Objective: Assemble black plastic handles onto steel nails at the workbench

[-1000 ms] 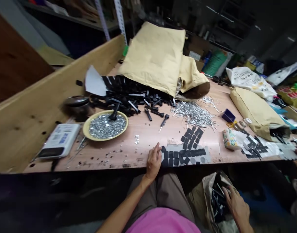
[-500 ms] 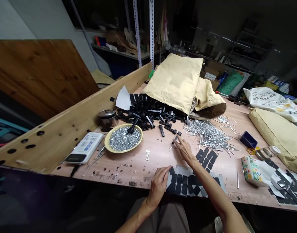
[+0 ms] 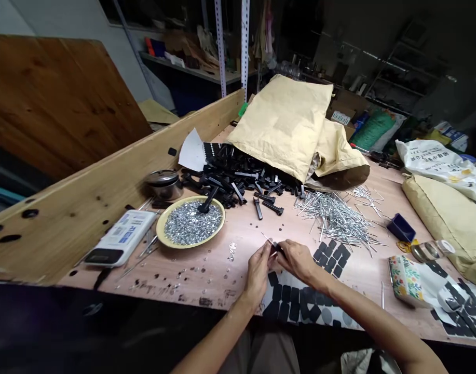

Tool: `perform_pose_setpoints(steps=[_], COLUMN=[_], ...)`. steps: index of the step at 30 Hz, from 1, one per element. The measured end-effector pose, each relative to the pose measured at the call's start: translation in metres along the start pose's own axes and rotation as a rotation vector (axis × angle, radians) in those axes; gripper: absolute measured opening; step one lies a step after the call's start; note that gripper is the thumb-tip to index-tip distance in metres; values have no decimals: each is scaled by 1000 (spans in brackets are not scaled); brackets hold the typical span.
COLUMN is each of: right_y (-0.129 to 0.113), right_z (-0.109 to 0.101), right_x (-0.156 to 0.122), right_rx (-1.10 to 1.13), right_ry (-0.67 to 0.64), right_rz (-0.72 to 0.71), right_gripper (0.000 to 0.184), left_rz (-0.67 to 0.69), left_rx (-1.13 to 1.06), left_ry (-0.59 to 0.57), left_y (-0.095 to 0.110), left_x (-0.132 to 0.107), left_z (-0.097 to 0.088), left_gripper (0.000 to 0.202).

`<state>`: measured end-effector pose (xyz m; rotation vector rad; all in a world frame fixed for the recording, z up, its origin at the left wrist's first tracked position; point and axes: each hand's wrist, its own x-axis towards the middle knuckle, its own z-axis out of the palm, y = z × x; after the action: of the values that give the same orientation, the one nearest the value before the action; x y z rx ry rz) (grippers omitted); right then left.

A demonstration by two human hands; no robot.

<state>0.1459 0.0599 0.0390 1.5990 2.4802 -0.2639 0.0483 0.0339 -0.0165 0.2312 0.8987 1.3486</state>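
Observation:
My right hand [image 3: 298, 259] is closed on a small black plastic part [image 3: 277, 248], held just above the table near its front edge. Against this part, the closed fingertips of my left hand [image 3: 258, 270] pinch from the other side and partly hide it. A thin metal rod [image 3: 266, 238] sticks out from between the hands towards the upper left. Below them lies a pale sheet with black pads [image 3: 286, 294]. A smaller group of black pads [image 3: 331, 257] lies to the right of my right hand.
A yellow bowl of small metal pieces [image 3: 162, 236] stands left, beside a white digital device [image 3: 123, 236]. Behind are a heap of black plastic parts [image 3: 241, 179] and a large paper sack [image 3: 284, 124]. Loose metal rods [image 3: 339, 218] and a blue tray [image 3: 401, 227] lie right.
My right hand has drawn the black part with its rod back from the table towards me. My left hand has lifted off the pad sheet and met it. The view has shifted slightly.

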Motion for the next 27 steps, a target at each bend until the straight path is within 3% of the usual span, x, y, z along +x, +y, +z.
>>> perform_pose_setpoints(steps=[2, 6, 8, 10, 14, 18, 27], right_y=[-5, -6, -9, -19, -51, -71, -71], right_z=[4, 16, 23, 30, 38, 39, 39], right_x=[-12, -6, 11, 32, 65, 82, 97], right_rx=[132, 458, 510, 472, 301, 112, 156], right_ry=[-24, -72, 21, 130, 72, -43, -7], right_rz=[30, -105, -157, -173, -209, -185, -51], right_gripper=[18, 24, 24, 18, 19, 22, 17], left_rz=[-21, 58, 154, 166, 59, -21, -139], left_rx=[-4, -60, -48, 30, 155, 213, 281], left_ry=[26, 229, 293, 325, 297, 279, 189], left_y=[1, 18, 34, 49, 66, 73, 86], left_x=[-4, -17, -24, -32, -48, -55, -49], left_z=[1, -10, -22, -38, -67, -80, -88], left_gripper=[40, 27, 25, 27, 39, 56, 69])
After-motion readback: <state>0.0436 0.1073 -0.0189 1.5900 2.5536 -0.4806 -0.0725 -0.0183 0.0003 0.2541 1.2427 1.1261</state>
